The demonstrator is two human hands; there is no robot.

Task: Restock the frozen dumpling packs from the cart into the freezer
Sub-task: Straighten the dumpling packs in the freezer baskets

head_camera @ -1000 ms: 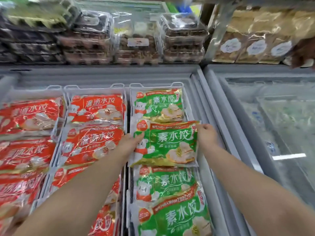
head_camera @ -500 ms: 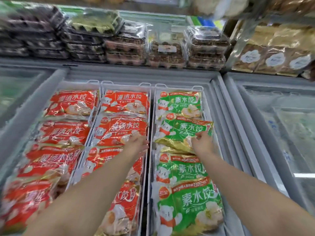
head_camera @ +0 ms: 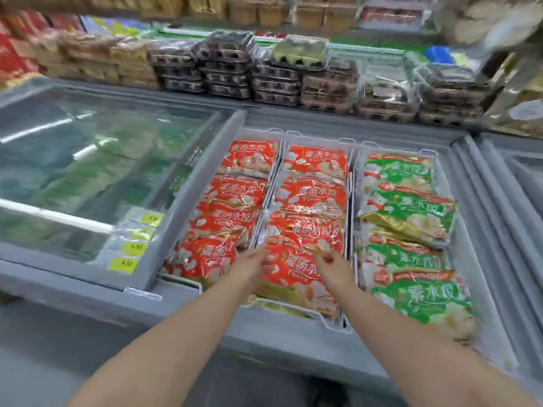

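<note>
The open chest freezer [head_camera: 273, 336] holds three white baskets of dumpling packs. Red packs [head_camera: 235, 218] fill the left and middle baskets, and green packs [head_camera: 417, 292] fill the right one. One green pack [head_camera: 411, 214] lies tilted on top of that green row. Both my hands hover low over the nearest red pack [head_camera: 296, 271] in the middle basket. My left hand [head_camera: 251, 267] has its fingers stretched out and holds nothing. My right hand [head_camera: 335, 267] has loosely curled fingers and is also empty. The frame is blurred, so contact with the pack is unclear. The cart is out of view.
A closed glass lid [head_camera: 88, 171] covers the freezer section on the left, with yellow price tags [head_camera: 129, 248] on its frame. Stacked egg cartons [head_camera: 276, 74] line the shelf behind. Slid-back lid rails [head_camera: 499, 230] run along the right side.
Both hands let go of the green pack, which now lies in the right basket, and moved left and back to the middle basket's red packs. The view swung left.
</note>
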